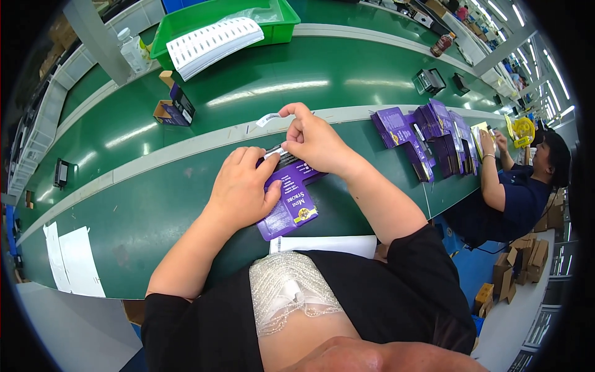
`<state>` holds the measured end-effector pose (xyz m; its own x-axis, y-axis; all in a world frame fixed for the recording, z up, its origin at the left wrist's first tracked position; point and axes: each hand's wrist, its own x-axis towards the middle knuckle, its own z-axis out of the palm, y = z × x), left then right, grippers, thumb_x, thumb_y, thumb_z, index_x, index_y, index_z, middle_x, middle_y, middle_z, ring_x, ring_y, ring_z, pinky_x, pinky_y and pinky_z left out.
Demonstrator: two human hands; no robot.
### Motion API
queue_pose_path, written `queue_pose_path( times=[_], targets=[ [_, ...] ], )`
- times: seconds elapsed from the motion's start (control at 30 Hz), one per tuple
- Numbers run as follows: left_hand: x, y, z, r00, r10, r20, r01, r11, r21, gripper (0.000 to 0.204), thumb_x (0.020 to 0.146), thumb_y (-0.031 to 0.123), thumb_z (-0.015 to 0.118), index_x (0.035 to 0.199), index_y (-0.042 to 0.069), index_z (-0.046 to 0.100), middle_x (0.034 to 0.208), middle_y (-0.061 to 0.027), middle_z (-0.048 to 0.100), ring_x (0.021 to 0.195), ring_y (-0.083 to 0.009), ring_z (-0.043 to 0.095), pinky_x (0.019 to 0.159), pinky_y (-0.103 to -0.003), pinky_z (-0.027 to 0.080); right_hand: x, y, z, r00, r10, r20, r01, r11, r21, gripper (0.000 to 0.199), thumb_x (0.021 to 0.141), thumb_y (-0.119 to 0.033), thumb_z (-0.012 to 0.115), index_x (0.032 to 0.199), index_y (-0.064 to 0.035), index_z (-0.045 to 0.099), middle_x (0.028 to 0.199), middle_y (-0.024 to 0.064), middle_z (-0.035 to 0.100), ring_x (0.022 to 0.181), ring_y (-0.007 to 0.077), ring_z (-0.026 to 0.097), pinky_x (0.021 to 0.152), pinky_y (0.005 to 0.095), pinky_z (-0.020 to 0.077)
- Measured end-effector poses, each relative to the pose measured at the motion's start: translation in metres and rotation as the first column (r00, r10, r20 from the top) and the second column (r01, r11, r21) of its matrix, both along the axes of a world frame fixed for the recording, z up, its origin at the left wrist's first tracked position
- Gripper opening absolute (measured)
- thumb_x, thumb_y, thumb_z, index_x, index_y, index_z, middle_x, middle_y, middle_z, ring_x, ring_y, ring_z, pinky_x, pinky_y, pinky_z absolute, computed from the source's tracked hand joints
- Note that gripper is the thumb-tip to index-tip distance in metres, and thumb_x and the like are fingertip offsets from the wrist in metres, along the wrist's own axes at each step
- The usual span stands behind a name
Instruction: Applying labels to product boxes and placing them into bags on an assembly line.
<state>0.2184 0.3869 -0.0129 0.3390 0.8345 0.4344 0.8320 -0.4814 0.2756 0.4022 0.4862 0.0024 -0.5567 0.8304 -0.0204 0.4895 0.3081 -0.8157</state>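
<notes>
A flat, unfolded purple carton (292, 203) lies on the green bench in front of me, its dark printed panel toward the far side. My left hand (238, 189) rests over its left side, thumb and fingers pressing it down. My right hand (313, 141) is at its far edge, with the thumb tip down by the dark panel and the other fingers curled. A small white sticker label (268, 119) sticks out from the raised right index fingertip. Parts of the carton are hidden under both hands.
Stacked purple cartons (434, 133) lie to the right, near a co-worker (520, 180). Beyond a pale rail (204, 139) are an open carton (173, 110), a green bin (286, 31) with label sheets (214, 46), and small black devices (429, 80). White papers (74, 260) lie left.
</notes>
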Motion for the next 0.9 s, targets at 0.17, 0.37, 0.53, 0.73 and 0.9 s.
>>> queue_pose_path(
  times=[0.17,0.37,0.53,0.73,0.9],
  targets=[
    [0.003,0.001,0.003,0.999,0.014,-0.032,-0.014,1.0,-0.022,0.036,0.08,0.022,0.068,0.11,0.003,0.065,0.112,-0.0149,0.061,0.101,-0.031,0.057,0.092,-0.037,0.048,0.002,0.0,0.002,1.0,0.007,-0.018,-0.008,1.0,-0.018,0.052,0.083,0.001,0.064,0.13,-0.006,0.045,0.076,0.0031,0.059,0.067,0.0121,0.053,0.062,0.0257,0.0445],
    [0.002,-0.006,-0.013,0.99,0.036,0.137,-0.04,0.999,0.022,0.033,0.079,0.021,0.071,0.105,0.001,0.064,0.114,-0.0155,0.063,0.102,-0.0316,0.059,0.091,-0.036,0.049,0.002,0.002,0.0,0.984,-0.01,-0.178,-0.027,0.979,-0.203,0.052,0.083,0.003,0.064,0.13,-0.0056,0.044,0.078,0.0027,0.06,0.068,0.009,0.052,0.062,0.0218,0.043],
    [0.0,-0.005,-0.014,0.99,0.034,0.14,-0.042,0.998,0.053,0.032,0.079,0.02,0.073,0.102,0.0,0.062,0.115,-0.0163,0.064,0.103,-0.0314,0.061,0.089,-0.036,0.051,0.003,0.008,0.002,0.889,-0.111,-0.443,-0.095,0.903,-0.418,0.053,0.084,0.005,0.065,0.131,-0.0053,0.044,0.08,0.0032,0.061,0.069,0.0078,0.053,0.062,0.0192,0.0422],
    [-0.003,-0.008,-0.022,0.976,0.051,0.212,-0.059,0.998,0.033,0.035,0.079,0.02,0.074,0.105,0.0,0.061,0.115,-0.0166,0.064,0.103,-0.0302,0.061,0.087,-0.035,0.051,0.005,0.013,-0.008,0.896,-0.129,-0.425,-0.051,0.921,-0.387,0.054,0.083,0.005,0.066,0.131,-0.0053,0.043,0.08,0.0039,0.062,0.07,0.008,0.055,0.063,0.0179,0.0421],
    [-0.005,-0.008,-0.025,0.924,0.113,0.364,-0.105,0.994,-0.04,0.037,0.079,0.019,0.075,0.107,0.0,0.061,0.114,-0.0158,0.063,0.101,-0.0294,0.061,0.086,-0.035,0.052,0.0,0.007,-0.001,0.94,-0.041,-0.339,-0.056,0.961,-0.269,0.056,0.083,0.005,0.067,0.132,-0.0045,0.043,0.081,0.0042,0.062,0.07,0.0079,0.055,0.063,0.0181,0.0424]
  ],
)
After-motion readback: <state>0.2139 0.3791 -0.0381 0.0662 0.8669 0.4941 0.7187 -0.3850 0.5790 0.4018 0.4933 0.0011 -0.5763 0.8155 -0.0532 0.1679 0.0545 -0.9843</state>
